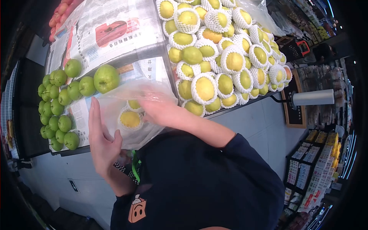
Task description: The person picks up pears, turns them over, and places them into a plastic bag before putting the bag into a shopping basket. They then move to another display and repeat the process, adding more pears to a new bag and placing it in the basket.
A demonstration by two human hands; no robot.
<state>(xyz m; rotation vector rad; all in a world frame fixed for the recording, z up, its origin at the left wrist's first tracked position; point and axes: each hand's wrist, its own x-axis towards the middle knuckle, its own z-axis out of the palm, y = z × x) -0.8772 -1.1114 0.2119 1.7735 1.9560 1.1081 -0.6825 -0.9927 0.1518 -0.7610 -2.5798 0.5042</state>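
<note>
A clear plastic bag point(147, 138) hangs between my hands, with yellow-green mango-like fruit point(130, 119) in white foam netting inside it. My left hand point(104, 140) is upright against the bag's left side, fingers stretched out and thumb apart. My right hand point(159, 111) reaches across at the bag's upper right, beside the fruit. Cloudy film covers its fingers, so their grip is hidden. Just beyond the bag lies a large green apple point(106, 78) on the newspaper-lined stand.
Several green apples point(64, 122) are grouped at the left. Foam-netted yellow fruit point(204, 89) is heaped at the right. Newspaper point(115, 34) lines the stand, with reddish fruit point(58, 18) at the far left. A silver roll point(313, 97) sticks out at the right, above packaged-goods shelves point(306, 163).
</note>
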